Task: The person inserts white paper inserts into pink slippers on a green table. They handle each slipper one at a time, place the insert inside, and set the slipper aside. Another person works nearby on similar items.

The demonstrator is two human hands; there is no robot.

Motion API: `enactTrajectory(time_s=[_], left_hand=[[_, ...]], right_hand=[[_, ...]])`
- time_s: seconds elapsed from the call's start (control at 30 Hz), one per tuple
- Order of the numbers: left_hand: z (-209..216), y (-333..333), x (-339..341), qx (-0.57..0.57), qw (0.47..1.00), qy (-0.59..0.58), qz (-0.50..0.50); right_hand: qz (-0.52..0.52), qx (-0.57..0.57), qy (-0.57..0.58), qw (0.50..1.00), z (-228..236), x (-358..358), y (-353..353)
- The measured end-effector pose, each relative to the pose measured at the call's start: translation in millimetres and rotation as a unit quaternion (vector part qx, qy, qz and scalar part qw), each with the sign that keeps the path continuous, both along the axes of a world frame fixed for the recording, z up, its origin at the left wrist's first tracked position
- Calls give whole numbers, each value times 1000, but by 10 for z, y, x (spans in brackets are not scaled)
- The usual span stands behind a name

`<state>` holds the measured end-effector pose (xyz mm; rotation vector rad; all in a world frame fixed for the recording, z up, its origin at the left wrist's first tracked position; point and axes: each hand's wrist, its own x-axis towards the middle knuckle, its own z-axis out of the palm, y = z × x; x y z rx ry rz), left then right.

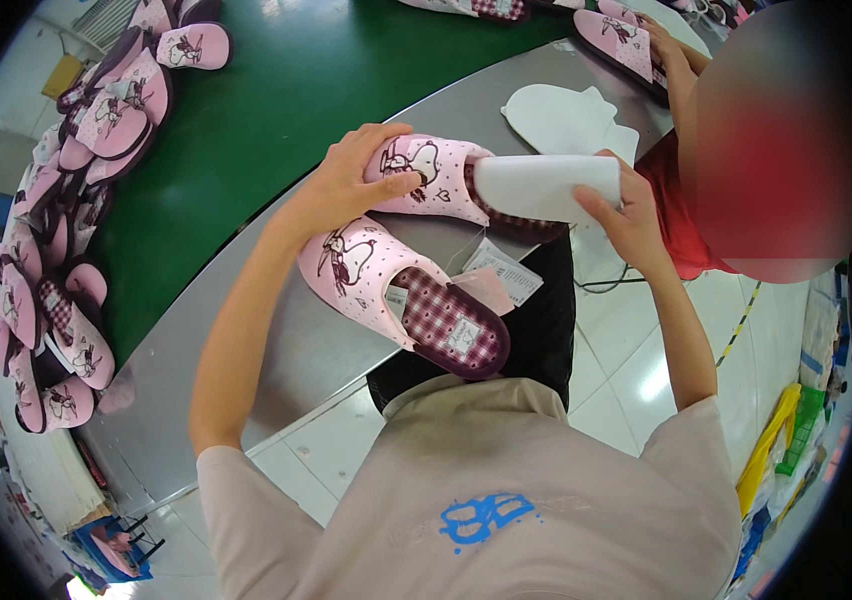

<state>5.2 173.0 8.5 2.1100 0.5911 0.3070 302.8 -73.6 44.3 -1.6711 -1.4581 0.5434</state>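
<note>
My left hand wraps round the toe of a pink slipper with dark dots and a cartoon dog, its thumb on the upper. In my right hand is a curved white shoe insert, gripped at one end; its other end reaches into the slipper's opening. A matching slipper lies nearer to me, showing its plaid insole and dark red edge. A white paper tag on a thin string hangs between the two slippers. The fingertips of my left hand are partly hidden behind the toe.
A green conveyor belt runs along the grey metal table edge. Piled slippers line the left side. Flat white inserts lie on the table ahead. At the right, a co-worker's hand holds another slipper.
</note>
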Motion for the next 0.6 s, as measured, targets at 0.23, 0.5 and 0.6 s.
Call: enactTrajectory(time_s=[0.23,0.5,0.6], left_hand=[[6,4,28,5,1000,3,-10],[19,-61,-7,16,1000,1,2],[107,-78,29,46,999,17,-23]], right_hand=[[37,32,-128,991,-5,-271,43],[96,93,-253,958,84,-298,-7],[83,49,-238,967,40,-257,100]])
